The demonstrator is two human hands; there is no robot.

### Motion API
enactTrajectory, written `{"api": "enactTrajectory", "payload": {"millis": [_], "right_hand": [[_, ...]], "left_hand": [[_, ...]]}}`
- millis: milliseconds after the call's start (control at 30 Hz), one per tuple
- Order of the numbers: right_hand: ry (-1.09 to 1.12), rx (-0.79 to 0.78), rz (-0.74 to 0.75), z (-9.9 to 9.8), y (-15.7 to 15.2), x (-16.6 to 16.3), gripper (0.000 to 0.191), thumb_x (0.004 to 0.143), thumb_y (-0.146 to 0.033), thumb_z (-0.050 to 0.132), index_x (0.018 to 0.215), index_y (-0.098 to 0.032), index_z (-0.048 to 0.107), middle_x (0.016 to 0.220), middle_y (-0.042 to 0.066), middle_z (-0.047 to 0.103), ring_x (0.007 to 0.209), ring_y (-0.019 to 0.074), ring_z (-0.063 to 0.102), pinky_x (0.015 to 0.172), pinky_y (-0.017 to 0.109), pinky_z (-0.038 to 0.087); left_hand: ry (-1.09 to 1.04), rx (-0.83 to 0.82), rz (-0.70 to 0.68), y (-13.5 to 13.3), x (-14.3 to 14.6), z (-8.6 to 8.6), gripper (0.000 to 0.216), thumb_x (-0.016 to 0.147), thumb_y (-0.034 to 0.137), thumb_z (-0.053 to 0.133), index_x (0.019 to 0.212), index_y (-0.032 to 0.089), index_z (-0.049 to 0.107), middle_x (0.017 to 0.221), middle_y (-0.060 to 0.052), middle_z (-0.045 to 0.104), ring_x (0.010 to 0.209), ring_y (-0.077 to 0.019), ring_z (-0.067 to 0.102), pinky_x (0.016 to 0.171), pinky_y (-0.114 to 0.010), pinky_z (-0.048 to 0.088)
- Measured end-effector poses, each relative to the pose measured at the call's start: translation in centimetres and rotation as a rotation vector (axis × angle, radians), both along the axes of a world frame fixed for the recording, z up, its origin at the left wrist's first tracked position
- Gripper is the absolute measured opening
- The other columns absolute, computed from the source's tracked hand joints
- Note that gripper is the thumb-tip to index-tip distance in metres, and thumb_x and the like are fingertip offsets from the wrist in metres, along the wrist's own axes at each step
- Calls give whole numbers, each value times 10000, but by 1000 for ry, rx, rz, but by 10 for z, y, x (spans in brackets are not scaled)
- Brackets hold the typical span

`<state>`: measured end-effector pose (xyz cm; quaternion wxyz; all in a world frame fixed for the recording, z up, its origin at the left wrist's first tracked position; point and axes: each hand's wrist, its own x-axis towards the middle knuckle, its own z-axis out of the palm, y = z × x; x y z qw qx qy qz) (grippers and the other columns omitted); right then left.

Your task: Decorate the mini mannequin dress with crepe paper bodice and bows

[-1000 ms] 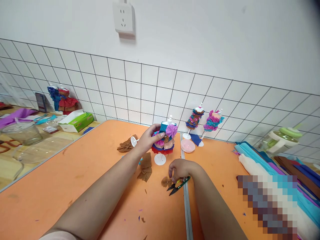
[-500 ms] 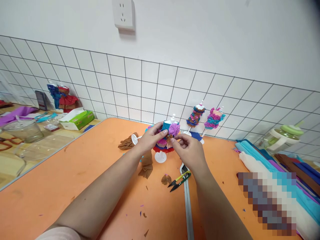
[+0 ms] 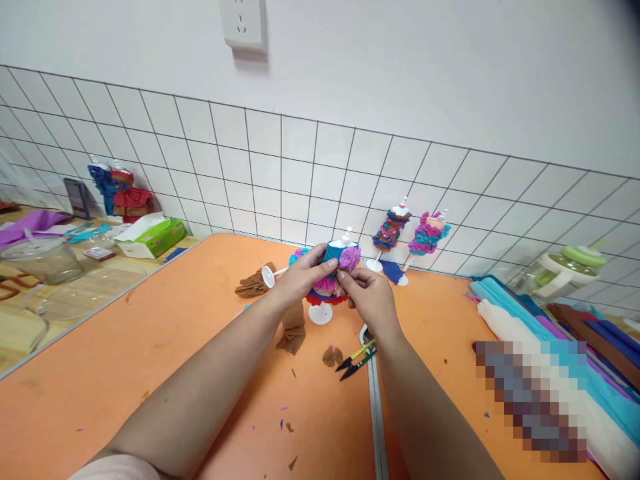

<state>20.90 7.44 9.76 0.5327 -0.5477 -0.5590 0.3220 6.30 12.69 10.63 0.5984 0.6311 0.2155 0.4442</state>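
A miniature dress form (image 3: 337,251) in a crepe-paper dress stands on a round white base (image 3: 320,314). Its bodice is teal, a purple paper rosette (image 3: 350,258) sits at the chest, and the skirt shows pink, blue and red ruffles. My left hand (image 3: 306,275) wraps round its left side, thumb across the front. At the waist, just under the rosette, my right hand (image 3: 374,297) has thumb and finger pinched together; anything between them is too small to make out. Thread snips (image 3: 356,360) with yellow and green handles lie below my right hand, beside a brown paper rosette (image 3: 332,357).
Brown crepe paper (image 3: 293,333) and scraps lie on the orange table (image 3: 165,373). Two dressed forms (image 3: 392,230) stand behind, right. Rolled crepe paper (image 3: 540,347) and a lidded jug (image 3: 570,270) are at right; a tissue pack (image 3: 160,237) and glass bowl (image 3: 43,260) at left.
My right hand has moved slightly left and closer to the dress, its fingers now pressed at the waist below the rosette. My left hand keeps its hold. The view has shifted slightly.
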Motion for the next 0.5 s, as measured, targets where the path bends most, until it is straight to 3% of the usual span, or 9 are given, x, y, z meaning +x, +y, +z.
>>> {"api": "enactTrajectory", "payload": {"millis": [233, 400, 500], "right_hand": [[-13, -10, -29, -4, 5, 1, 353, 776, -494, 614, 614, -182, 582, 556, -5, 604, 423, 93, 460, 433, 219, 373], [-254, -195, 110, 7, 3, 29, 342, 736, -534, 640, 705, -202, 561, 499, -66, 443, 420, 92, 418, 394, 208, 317], [-478, -244, 96, 10, 0, 53, 331, 758, -524, 613, 707, -198, 597, 566, -36, 492, 485, 98, 456, 422, 204, 321]], "left_hand": [[42, -53, 21, -3, 1, 1, 408, 807, 452, 645, 1118, 201, 563, 818, -1, 602, 683, -147, 583, 607, -263, 485], [11, -25, 145, 1, -3, 4, 365, 797, 418, 653, 1074, 184, 606, 859, -24, 662, 829, -197, 622, 738, -303, 490], [16, -19, 159, 3, -5, 4, 368, 797, 407, 650, 1089, 186, 611, 931, -36, 688, 915, -224, 625, 805, -331, 477]]}}
